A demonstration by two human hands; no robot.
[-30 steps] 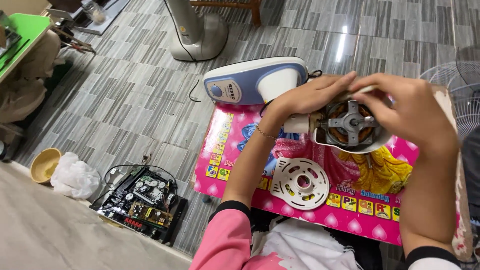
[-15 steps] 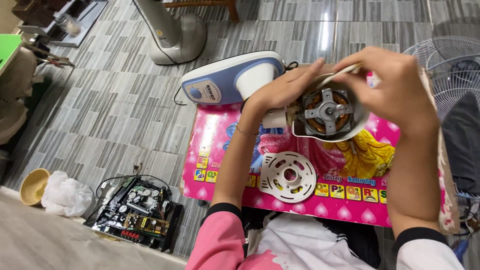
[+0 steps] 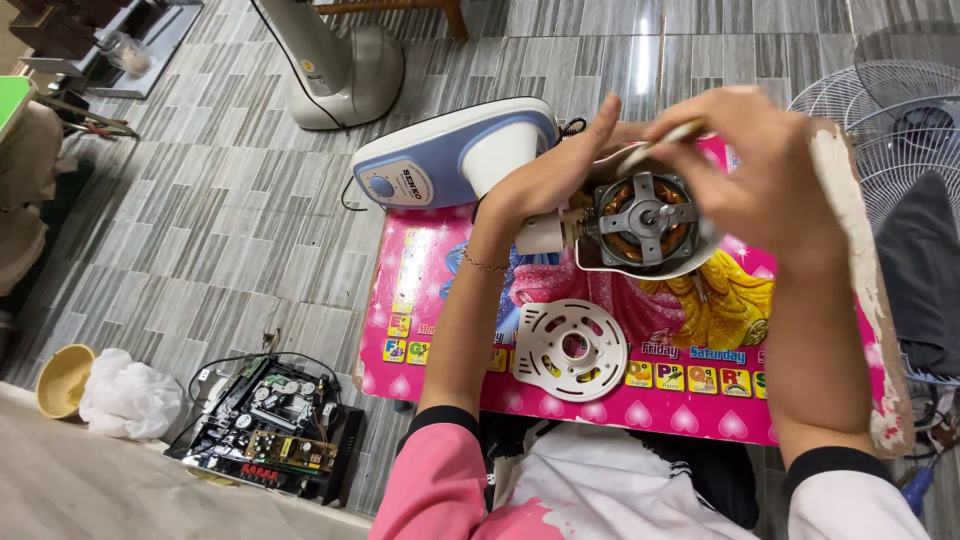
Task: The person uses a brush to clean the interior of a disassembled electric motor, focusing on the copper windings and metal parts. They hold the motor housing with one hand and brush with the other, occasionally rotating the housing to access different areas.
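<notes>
- A fan motor (image 3: 640, 222) with copper windings and a grey cross bracket is held above the pink picture-printed desk (image 3: 420, 300), at the far middle of it.
- The motor's left side is clasped by the left hand (image 3: 550, 175), its grip closed on the white housing.
- A thin pale tool (image 3: 660, 140) is pinched in the right hand (image 3: 770, 170), grip closed on it, its tip kept over the motor's far rim.
- The motor is best kept steady and level, with the tool guided clear of the windings.
- A white round slotted cover plate (image 3: 570, 348) lies on the desk nearer; a blue-and-white fan base (image 3: 450, 155) lies at the far left.
- Against the earlier frames, the motor is held in much the same place; the fingers have shifted only slightly.
</notes>
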